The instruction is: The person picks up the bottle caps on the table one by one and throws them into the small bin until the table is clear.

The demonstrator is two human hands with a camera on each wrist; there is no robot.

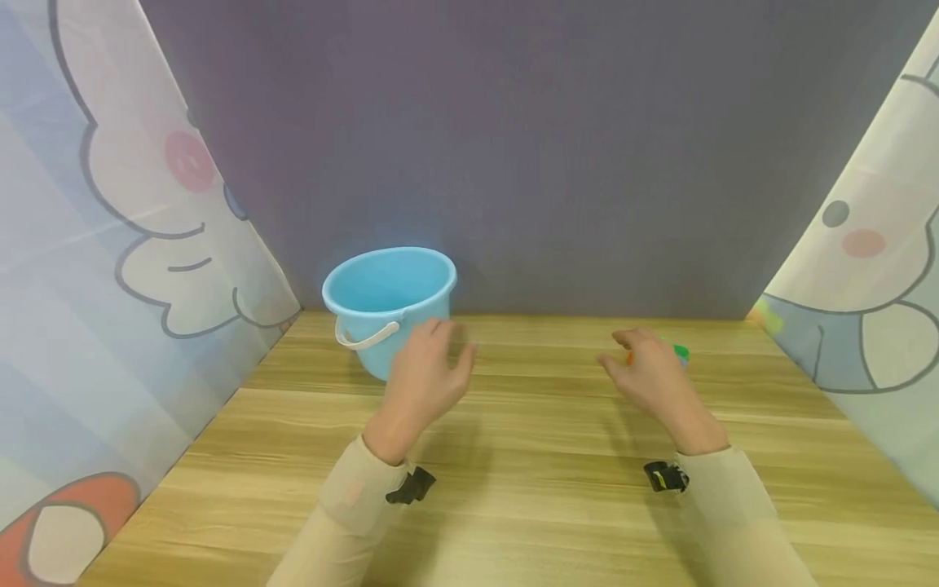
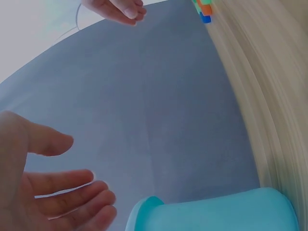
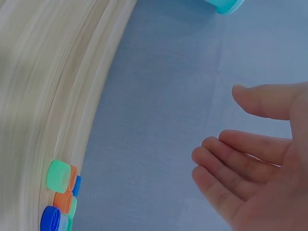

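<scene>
Hanging above the table (image 1: 543, 465), both hands hold nothing. The left hand (image 1: 425, 371) is just in front of the right side of the blue bucket (image 1: 377, 360). Its thumb is spread away from its fingers, which bend a little and sit close to each other. In the left wrist view there is a gap between these fingers and the bucket, so they do not look like they touch it.

The right hand (image 1: 656, 375) is well apart from the bucket, off to its right. Its thumb is spread away too, and its fingers are softly bent and side by side.

A small bunch of round caps (image 3: 63, 201), green, orange and blue, lies on the table far to the right of the bucket. The right hand is the nearer one, and the caps are just past its fingers and lower down. The bunch runs in a short row, pointing sideways toward the bucket. I cannot tell if some caps sit on others.

The bucket stands upright with its mouth up, and its white handle (image 1: 357, 345) hangs down in front. A dark wall (image 1: 550, 163) rises behind the bucket. From the head view, the right hand hides most of the caps, and the left hand covers part of the bucket.
</scene>
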